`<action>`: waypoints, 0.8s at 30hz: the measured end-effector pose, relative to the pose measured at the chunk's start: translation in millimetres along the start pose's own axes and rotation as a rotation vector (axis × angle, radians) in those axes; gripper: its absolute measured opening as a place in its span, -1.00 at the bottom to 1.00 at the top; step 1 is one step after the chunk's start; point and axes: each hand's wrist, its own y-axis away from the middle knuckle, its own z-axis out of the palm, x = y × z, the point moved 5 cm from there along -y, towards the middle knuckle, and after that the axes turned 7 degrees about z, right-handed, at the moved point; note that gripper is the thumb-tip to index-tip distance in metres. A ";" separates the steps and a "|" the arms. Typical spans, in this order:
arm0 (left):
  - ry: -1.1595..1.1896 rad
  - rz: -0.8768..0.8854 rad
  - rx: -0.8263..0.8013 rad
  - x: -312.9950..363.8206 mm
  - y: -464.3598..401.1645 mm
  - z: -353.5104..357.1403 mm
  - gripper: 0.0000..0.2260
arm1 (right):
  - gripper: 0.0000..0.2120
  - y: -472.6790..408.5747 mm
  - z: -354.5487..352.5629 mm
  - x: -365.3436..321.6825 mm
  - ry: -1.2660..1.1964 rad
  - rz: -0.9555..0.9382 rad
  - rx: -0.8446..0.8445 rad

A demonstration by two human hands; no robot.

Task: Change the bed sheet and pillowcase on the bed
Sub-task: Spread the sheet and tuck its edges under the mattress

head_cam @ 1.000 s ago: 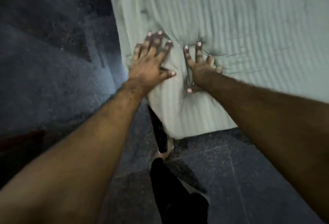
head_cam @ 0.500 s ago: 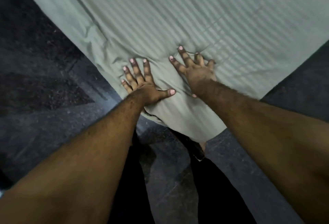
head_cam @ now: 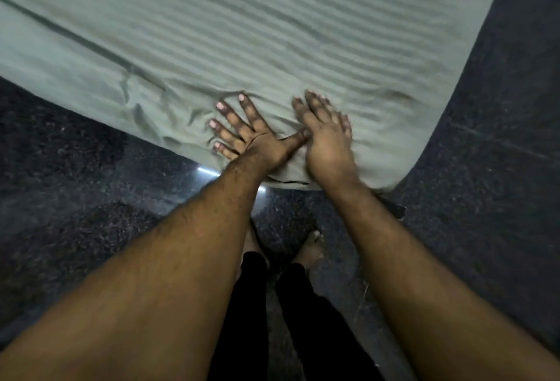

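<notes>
A pale green striped bed sheet [head_cam: 272, 32] covers the mattress, whose near corner points toward me at the lower middle. My left hand [head_cam: 251, 135] lies flat on the sheet near that corner, fingers spread. Beside it, my right hand [head_cam: 327, 138] presses the sheet with straight fingers and looks blurred. The thumb of my left hand touches my right hand. Wrinkles gather in the fabric left of my left hand. No pillow or pillowcase is in view.
Dark speckled stone floor [head_cam: 91, 198] surrounds the bed corner on the left and right. My bare feet [head_cam: 309, 250] and black trouser legs stand on the floor just below the corner.
The view has swung, so the bed corner now sits lower and more to the right. Both hands have come closer together on the sheet near the corner, still flat.
</notes>
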 end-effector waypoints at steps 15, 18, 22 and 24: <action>0.017 0.212 0.219 -10.7 19.0 10.0 0.13 | -0.64 104.5 7.0 56.8 0.291 -0.349 0.333; 0.025 0.457 0.234 -29.9 51.1 31.1 -0.12 | -0.88 89.8 2.6 35.1 0.233 -0.340 0.438; -0.263 0.731 0.282 -56.0 83.2 20.1 -0.32 | -0.91 102.9 14.5 39.2 0.114 -0.350 0.329; -0.430 0.948 0.325 -48.3 89.2 9.6 -0.44 | -0.97 116.0 14.9 49.6 0.032 -0.299 0.303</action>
